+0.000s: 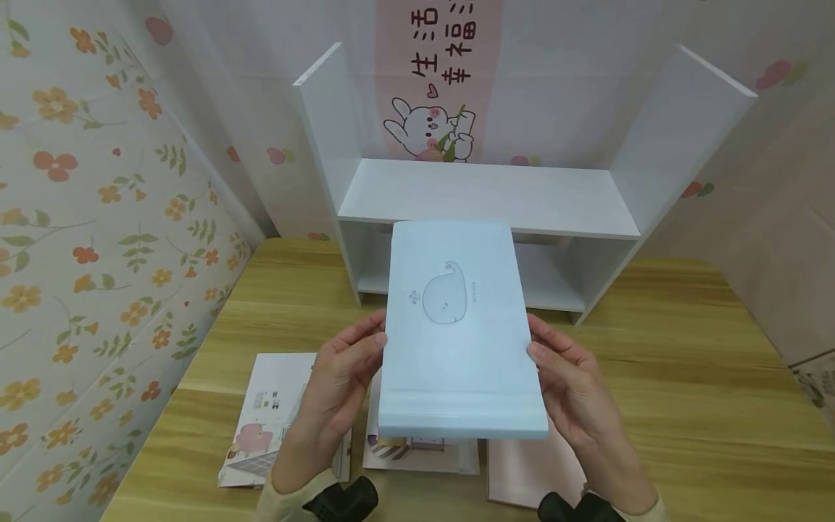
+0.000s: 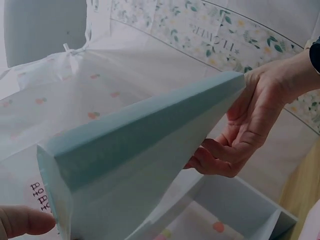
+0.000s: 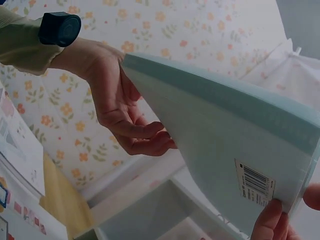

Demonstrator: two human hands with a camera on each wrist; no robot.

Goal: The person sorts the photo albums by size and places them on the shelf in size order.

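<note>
A light blue notebook [image 1: 457,348] with a line-drawn whale on its cover is held up above the table, in front of the white shelf. My left hand [image 1: 342,388] pinches its left edge, thumb on the cover side and fingers behind. On the opposite edge my right hand [image 1: 574,384] grips it the same way. The back of the notebook [image 3: 220,135] carries a barcode label [image 3: 255,182] in the right wrist view, near my right fingertips [image 3: 270,217]. Its thick near edge [image 2: 150,122] runs between both hands in the left wrist view.
The white shelf unit [image 1: 483,196] stands at the table's back, its two side panels rising high. Below my hands lie a white booklet [image 1: 280,391] at left, another printed booklet [image 1: 424,460] in the middle and a pale pink one [image 1: 528,471] at right. Floral cloth [image 1: 98,254] hangs at left.
</note>
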